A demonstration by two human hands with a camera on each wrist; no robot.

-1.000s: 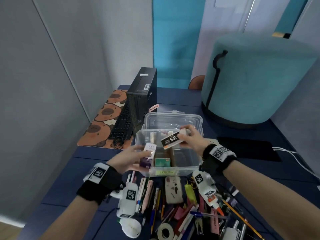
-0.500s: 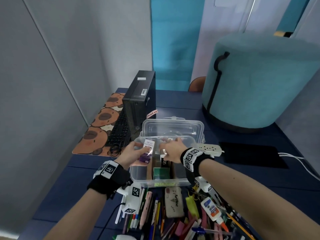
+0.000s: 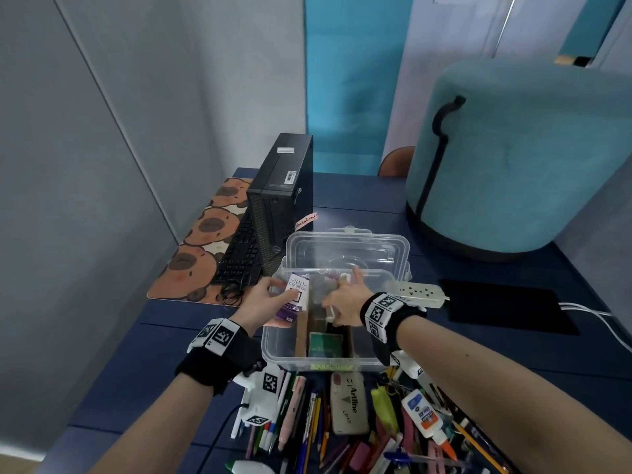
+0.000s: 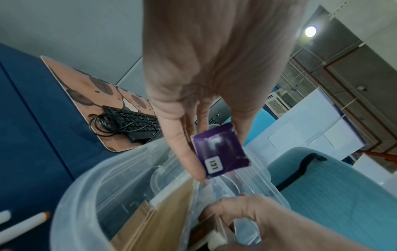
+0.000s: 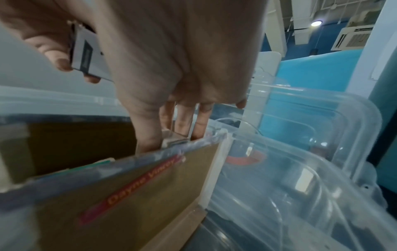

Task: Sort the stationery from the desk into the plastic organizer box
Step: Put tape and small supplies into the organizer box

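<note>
The clear plastic organizer box (image 3: 328,362) stands open mid-desk, its lid (image 3: 349,248) lying behind it. Brown cardboard dividers (image 3: 302,333) and a green item (image 3: 325,343) sit inside. My left hand (image 3: 263,302) pinches a purple-and-white stamp pad ink carton (image 3: 297,295) over the box's left rim; its purple end (image 4: 221,152) shows between thumb and fingers. My right hand (image 3: 345,302) reaches into the box. Its thumb clamps a small black-and-white carton (image 5: 86,56) against the palm, while its fingers (image 5: 182,122) point down behind a cardboard divider (image 5: 139,186).
A heap of pens and pencils (image 3: 307,425), an Artline case (image 3: 349,401) and a glue bottle (image 3: 424,419) lie before the box. A PC tower (image 3: 280,200), keyboard (image 3: 239,258) and patterned mat (image 3: 201,248) stand left. A power strip (image 3: 420,292) and teal pouf (image 3: 513,159) are right.
My right hand dropped from above the box down into it, still carrying the black-and-white carton. My left hand brought the ink carton up and forward to the box's left rim.
</note>
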